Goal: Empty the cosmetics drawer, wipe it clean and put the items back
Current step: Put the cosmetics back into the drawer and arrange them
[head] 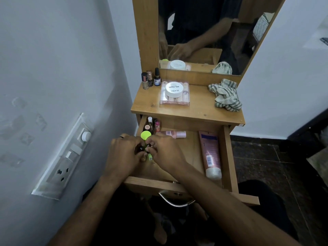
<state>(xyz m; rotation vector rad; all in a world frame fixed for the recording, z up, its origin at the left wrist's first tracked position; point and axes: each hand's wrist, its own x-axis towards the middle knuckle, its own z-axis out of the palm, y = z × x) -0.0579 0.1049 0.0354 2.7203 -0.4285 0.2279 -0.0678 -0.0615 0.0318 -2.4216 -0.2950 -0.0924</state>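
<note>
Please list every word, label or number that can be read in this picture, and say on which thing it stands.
"NAIL POLISH": on the lid of the white round jar, seen upside down.
Brand line beside it on the same lid: too blurred to read.
Pink tube in the drawer: barcode and print too small.
Small bottles on the tabletop: labels unreadable.

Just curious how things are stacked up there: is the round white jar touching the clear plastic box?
Touching. The head view shows the white jar sitting directly on top of the clear box, with no gap.

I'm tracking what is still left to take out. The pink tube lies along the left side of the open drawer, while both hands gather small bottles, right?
Not quite. The head view shows the pink tube along the drawer's right side. The left hand and right hand do gather small bottles.
</note>
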